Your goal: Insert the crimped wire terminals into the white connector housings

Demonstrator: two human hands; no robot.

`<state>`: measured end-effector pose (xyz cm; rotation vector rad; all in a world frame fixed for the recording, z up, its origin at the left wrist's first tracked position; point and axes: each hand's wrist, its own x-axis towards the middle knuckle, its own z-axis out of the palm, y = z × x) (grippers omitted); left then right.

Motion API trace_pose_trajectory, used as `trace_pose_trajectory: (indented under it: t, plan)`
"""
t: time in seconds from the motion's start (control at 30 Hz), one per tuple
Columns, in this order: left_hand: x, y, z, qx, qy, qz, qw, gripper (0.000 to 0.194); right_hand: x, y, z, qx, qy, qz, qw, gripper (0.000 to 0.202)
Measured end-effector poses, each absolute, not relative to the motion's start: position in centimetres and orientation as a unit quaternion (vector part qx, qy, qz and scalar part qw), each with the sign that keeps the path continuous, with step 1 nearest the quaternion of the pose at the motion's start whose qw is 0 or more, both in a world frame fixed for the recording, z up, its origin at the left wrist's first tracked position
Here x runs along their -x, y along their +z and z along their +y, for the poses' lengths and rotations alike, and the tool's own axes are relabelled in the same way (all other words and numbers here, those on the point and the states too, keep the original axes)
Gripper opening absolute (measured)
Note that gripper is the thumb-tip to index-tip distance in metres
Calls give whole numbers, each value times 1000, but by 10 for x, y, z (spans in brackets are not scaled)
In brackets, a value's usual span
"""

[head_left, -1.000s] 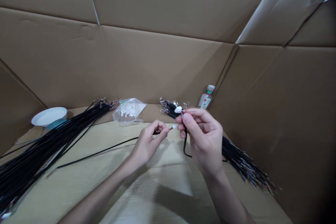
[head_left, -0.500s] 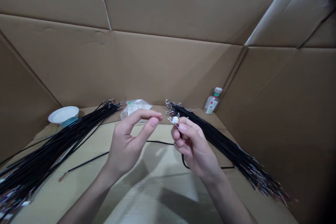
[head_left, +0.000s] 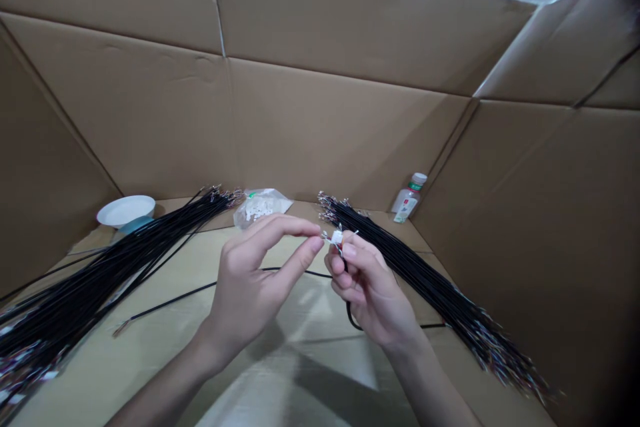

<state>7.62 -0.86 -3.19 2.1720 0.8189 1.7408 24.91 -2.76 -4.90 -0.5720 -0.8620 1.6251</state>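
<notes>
A small white connector [head_left: 337, 237] with thin wires stands up from my right hand [head_left: 367, 287], whose thumb and fingers are closed round it and the end of a black cable [head_left: 354, 317]. Just left of the connector, my left hand [head_left: 255, 273] has its thumb and forefinger tips brought together at a thin wire end [head_left: 325, 235]. The cable loops below my right hand and runs across the surface behind both hands, ending in bare wires at the left.
Bundles of black cables lie at the left [head_left: 115, 273] and right [head_left: 420, 273]. At the back are a clear bag [head_left: 261, 205] of white pieces, a white bowl [head_left: 126, 211] and a bottle [head_left: 409, 199]. Cardboard walls [head_left: 345, 133] surround the surface.
My left hand has moved right to the connector, and its thumb and forefinger have closed on a wire end. My right hand keeps its grip. The view has shifted slightly.
</notes>
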Motion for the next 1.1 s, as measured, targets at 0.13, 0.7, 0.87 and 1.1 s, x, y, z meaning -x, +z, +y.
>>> trace_pose_trajectory:
  t: [0.13,0.7,0.87,1.1]
  plan:
    - [-76,-33,-8,-755,598,257,81,14,-249,-49,-28,232,699,-360,573,16]
    - [-69,-42,0,-810,518,171,-217,18,-241,-48,-28,232,647,-363,629,13]
    - [-69,-43,3,-815,513,176,-204,15,-234,-54,-30,269,545,-418,675,13]
    - [-79,-48,2,-791,566,228,-34,14,-222,-63,-32,320,363,-465,741,15]
